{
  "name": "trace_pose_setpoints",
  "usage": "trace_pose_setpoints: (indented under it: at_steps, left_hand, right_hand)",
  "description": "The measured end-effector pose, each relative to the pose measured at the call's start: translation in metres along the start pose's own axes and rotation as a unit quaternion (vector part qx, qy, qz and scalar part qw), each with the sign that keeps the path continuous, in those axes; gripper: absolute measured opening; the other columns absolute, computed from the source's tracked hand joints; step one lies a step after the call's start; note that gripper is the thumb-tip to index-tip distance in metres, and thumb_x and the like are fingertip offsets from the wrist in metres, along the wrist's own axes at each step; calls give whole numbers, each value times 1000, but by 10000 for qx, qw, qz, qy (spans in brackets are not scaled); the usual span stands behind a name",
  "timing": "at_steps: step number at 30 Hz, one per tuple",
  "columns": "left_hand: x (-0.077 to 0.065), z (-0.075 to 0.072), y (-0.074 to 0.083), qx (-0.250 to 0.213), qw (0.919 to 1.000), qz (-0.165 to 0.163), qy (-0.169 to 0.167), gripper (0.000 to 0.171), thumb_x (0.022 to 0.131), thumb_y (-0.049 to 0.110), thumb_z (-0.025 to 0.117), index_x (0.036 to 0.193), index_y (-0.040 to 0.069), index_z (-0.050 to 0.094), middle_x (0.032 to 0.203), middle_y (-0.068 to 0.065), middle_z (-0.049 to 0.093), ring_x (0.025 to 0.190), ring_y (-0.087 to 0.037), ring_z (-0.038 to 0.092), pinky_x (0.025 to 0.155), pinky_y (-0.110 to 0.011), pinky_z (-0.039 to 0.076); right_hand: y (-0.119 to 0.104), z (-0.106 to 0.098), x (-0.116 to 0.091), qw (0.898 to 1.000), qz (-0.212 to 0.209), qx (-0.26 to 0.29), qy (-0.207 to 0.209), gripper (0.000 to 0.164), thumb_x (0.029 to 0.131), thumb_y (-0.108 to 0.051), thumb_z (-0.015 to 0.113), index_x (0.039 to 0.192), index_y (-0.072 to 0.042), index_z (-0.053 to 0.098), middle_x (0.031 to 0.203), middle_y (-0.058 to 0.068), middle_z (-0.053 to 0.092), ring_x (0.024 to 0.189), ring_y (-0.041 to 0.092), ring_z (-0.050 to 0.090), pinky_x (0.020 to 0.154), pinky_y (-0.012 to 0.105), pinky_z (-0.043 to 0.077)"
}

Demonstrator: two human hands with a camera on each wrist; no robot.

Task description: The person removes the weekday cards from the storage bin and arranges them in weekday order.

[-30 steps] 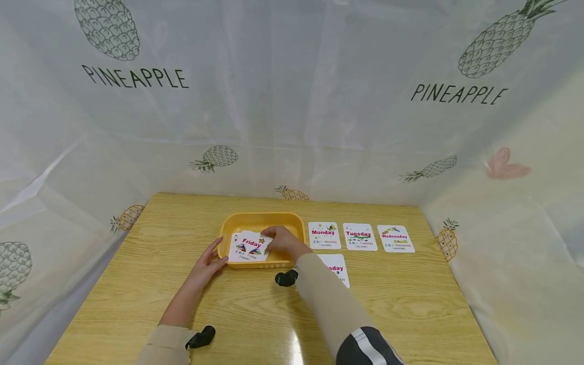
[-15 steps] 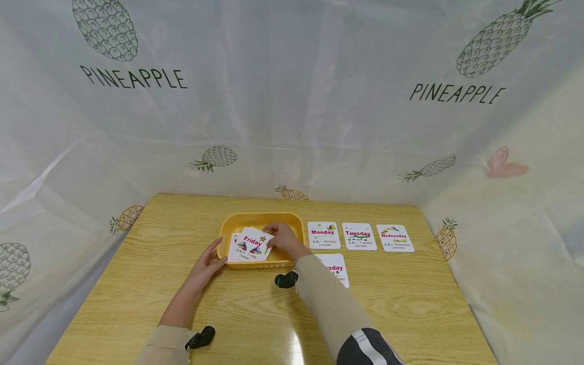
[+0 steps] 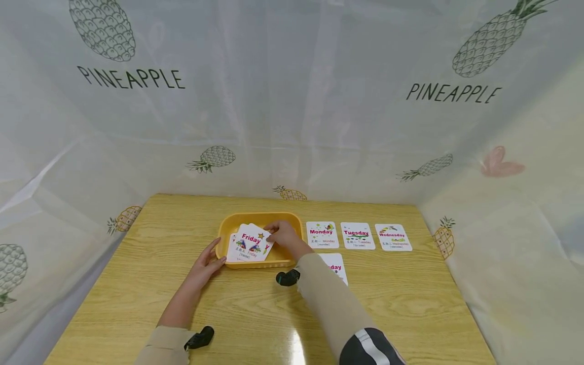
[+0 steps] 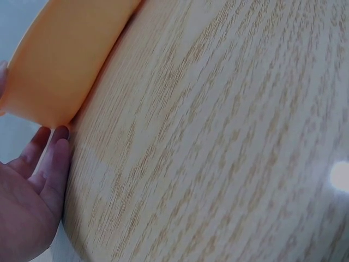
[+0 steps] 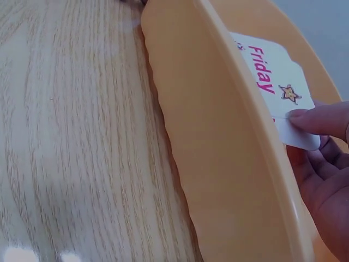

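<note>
My right hand (image 3: pixel 284 235) reaches into a yellow tray (image 3: pixel 260 265) and pinches a stack of white day cards by its right side. The top card (image 3: pixel 248 242) reads Friday and carries a star. In the right wrist view, the thumb (image 5: pixel 313 119) lies on the card face (image 5: pixel 267 60) with fingers underneath, and another card edge shows below. My left hand (image 3: pixel 203 268) is at the tray's left front corner, fingertips touching its outside. The left wrist view has those fingers (image 4: pixel 54 172) against the orange-looking tray wall (image 4: pixel 65 60).
Monday (image 3: pixel 322 235), Tuesday (image 3: pixel 358 236) and Wednesday (image 3: pixel 393 238) cards lie in a row right of the tray. Below them, another card (image 3: pixel 336 266) is partly hidden by my right sleeve. A pineapple-print sheet (image 3: pixel 292 101) surrounds the wooden table (image 3: pixel 255 314).
The Friday card has turned and shifted slightly up and right within my right hand, and more of the cards under it shows. My left hand has stayed at the tray corner.
</note>
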State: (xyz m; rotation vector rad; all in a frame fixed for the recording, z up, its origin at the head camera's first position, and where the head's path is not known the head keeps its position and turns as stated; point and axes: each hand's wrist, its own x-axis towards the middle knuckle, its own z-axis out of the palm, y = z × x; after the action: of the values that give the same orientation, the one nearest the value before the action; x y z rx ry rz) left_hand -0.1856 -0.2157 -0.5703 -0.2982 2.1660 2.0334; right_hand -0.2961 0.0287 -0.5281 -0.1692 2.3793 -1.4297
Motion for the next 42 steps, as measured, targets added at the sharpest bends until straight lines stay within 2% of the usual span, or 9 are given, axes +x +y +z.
trace_pose_setpoints:
  at_steps: [9, 14, 21, 30, 36, 42]
  left_hand:
    - [1, -1, 0, 76, 9999, -88, 28, 68, 97, 13, 63, 155, 23, 28, 145, -22, 39, 100, -10, 53, 83, -31, 46]
    - [1, -2, 2, 103, 9999, -97, 37, 68, 97, 12, 62, 155, 23, 28, 144, -23, 38, 101, -13, 53, 83, -31, 46]
    - [0, -1, 3, 88, 9999, -122, 28, 69, 97, 12, 61, 156, 23, 26, 146, -23, 38, 105, -19, 52, 83, -31, 45]
    - [-1, -1, 2, 21, 10000, -40, -14, 70, 97, 12, 62, 156, 21, 26, 144, -24, 39, 99, -14, 53, 81, -29, 46]
    - [-2, 1, 3, 7, 10000, -37, -17, 70, 97, 12, 62, 156, 20, 25, 144, -24, 39, 97, -9, 53, 82, -29, 45]
    - [-2, 0, 2, 80, 10000, 24, -38, 68, 98, 11, 60, 156, 21, 25, 144, -24, 39, 98, -8, 52, 82, -28, 44]
  right_hand:
    - [1, -3, 0, 9999, 0, 9, 172, 22, 89, -2, 70, 111, -3, 71, 94, 6, 58, 83, 17, 51, 73, 26, 46]
    - [1, -6, 0, 9994, -92, 28, 317, 22, 90, -4, 69, 112, -3, 70, 95, 7, 60, 82, 17, 53, 70, 27, 47]
    - [1, -11, 1, 9982, -169, 480, 307, 20, 93, -4, 64, 113, 1, 68, 90, 9, 66, 73, 14, 58, 70, 33, 51]
    - [-4, -20, -7, 9941, -324, 1024, 172, 16, 95, -2, 61, 108, 5, 67, 93, 12, 64, 80, 22, 61, 84, 47, 51]
    - [-5, -26, -13, 9951, -357, 881, 271, 17, 96, -4, 61, 110, 4, 66, 99, 13, 67, 90, 27, 64, 85, 45, 52]
    - [-7, -35, -20, 9948, -324, 926, 274, 19, 98, -8, 58, 113, 1, 65, 96, 12, 69, 80, 22, 65, 82, 45, 53]
